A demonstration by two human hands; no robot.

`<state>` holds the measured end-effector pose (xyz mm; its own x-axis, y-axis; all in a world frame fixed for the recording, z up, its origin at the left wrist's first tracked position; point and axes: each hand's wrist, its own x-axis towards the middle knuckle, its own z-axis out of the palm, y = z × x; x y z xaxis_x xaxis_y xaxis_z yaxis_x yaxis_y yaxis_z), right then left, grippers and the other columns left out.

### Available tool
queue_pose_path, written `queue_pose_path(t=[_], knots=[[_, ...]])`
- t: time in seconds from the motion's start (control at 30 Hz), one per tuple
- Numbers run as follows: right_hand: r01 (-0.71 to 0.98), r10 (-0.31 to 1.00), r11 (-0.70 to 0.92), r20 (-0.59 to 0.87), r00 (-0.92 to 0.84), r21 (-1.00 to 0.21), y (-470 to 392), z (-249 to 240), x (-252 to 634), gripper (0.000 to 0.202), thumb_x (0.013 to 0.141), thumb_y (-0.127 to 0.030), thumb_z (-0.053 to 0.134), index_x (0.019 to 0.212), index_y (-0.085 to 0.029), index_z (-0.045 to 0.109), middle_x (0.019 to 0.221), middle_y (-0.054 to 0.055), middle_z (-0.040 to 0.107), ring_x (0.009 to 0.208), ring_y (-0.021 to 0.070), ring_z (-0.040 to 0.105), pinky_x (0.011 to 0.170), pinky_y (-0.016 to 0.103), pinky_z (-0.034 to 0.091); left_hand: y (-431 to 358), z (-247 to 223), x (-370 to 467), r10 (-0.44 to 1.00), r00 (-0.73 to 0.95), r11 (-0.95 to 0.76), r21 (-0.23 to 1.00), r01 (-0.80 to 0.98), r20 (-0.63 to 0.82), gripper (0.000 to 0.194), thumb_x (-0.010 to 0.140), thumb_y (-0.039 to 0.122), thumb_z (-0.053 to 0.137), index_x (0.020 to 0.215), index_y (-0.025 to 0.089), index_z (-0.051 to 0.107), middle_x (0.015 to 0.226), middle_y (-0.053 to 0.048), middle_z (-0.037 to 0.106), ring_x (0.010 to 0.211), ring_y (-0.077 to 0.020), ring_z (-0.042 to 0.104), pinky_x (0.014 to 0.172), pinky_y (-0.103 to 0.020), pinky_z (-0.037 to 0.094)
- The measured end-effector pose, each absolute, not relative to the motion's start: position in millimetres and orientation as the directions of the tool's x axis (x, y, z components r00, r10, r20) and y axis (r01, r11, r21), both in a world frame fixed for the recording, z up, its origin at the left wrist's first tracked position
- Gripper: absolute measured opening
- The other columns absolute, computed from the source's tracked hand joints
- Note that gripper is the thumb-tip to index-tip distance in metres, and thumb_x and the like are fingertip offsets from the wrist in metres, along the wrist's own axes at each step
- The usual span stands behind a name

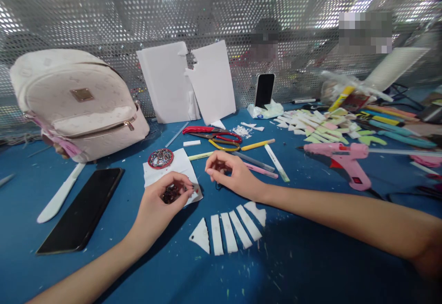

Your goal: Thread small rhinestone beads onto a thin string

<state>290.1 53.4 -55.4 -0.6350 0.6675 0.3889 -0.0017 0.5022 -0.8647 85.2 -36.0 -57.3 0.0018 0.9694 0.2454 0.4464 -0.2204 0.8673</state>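
Observation:
My left hand (164, 198) is curled at the edge of a white paper sheet (152, 174), thumb and fingertips close together. Small dark glittery pieces (170, 194) show inside the curve of its fingers; whether they rest in the hand or on the paper I cannot tell. A few reddish bits lie by the fingertips. To the right, my right hand (231, 174) is closed with bent fingers just above the table, and a thin dark loop shows below it. What it holds is hidden. Below the hands, white foam pieces (226, 232) lie in a fish-shaped row.
A round red-rimmed dish (160, 158) sits on the paper. Behind are red-handled scissors (210, 133), markers (257, 144) and a propped phone (264, 90). A pink glue gun (345, 156) lies right, near foam scraps (321, 126). Left stand a backpack (86, 106), a phone (83, 209) and a white knife (60, 195).

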Motion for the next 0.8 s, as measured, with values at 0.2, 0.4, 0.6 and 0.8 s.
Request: queue_pose_path(t=[0.2, 0.4, 0.6, 0.8], knots=[[0.004, 0.668, 0.500, 0.383, -0.638, -0.866, 53.3, -54.8, 290.0, 0.010, 0.095, -0.025, 0.057, 0.090, -0.017, 0.057, 0.080, 0.000, 0.058, 0.068, 0.0111, 0.060, 0.058, 0.024, 0.046, -37.0, -56.6, 85.1, 0.968, -0.013, -0.220, 0.866, 0.449, 0.252, 0.002, 0.086, 0.022, 0.066, 0.086, 0.020, 0.066, 0.078, 0.001, 0.067, 0.069, -0.0123, 0.059, 0.062, -0.023, 0.045], [0.001, 0.669, 0.494, 0.378, -0.640, -0.870, 53.9, -56.0, 289.7, 0.011, 0.095, -0.027, 0.057, 0.090, -0.017, 0.057, 0.079, 0.000, 0.058, 0.068, 0.0114, 0.060, 0.057, 0.024, 0.045, -37.1, -55.2, 85.2, 0.962, -0.044, -0.218, 0.852, 0.476, 0.271, 0.005, 0.085, 0.025, 0.067, 0.085, 0.019, 0.066, 0.077, 0.000, 0.067, 0.064, -0.0124, 0.057, 0.058, -0.024, 0.043], [0.022, 0.658, 0.515, 0.379, -0.651, -0.857, 51.5, -54.4, 289.7, 0.010, 0.094, -0.025, 0.057, 0.088, -0.017, 0.057, 0.078, 0.000, 0.058, 0.064, 0.0112, 0.056, 0.056, 0.025, 0.043, -37.0, -58.3, 83.6, 0.956, -0.059, -0.225, 0.847, 0.482, 0.288, 0.006, 0.086, 0.027, 0.066, 0.087, 0.021, 0.067, 0.079, 0.000, 0.068, 0.064, -0.0126, 0.058, 0.058, -0.024, 0.044], [0.060, 0.623, 0.586, 0.402, -0.672, -0.808, 48.8, -54.4, 290.2, 0.006, 0.092, -0.022, 0.057, 0.088, -0.017, 0.059, 0.077, 0.000, 0.058, 0.062, 0.0106, 0.050, 0.052, 0.024, 0.038, -38.0, -53.6, 85.5, 0.932, -0.070, -0.269, 0.808, 0.524, 0.356, 0.006, 0.086, 0.023, 0.065, 0.082, 0.020, 0.068, 0.077, 0.000, 0.068, 0.064, -0.0121, 0.057, 0.058, -0.023, 0.044]])
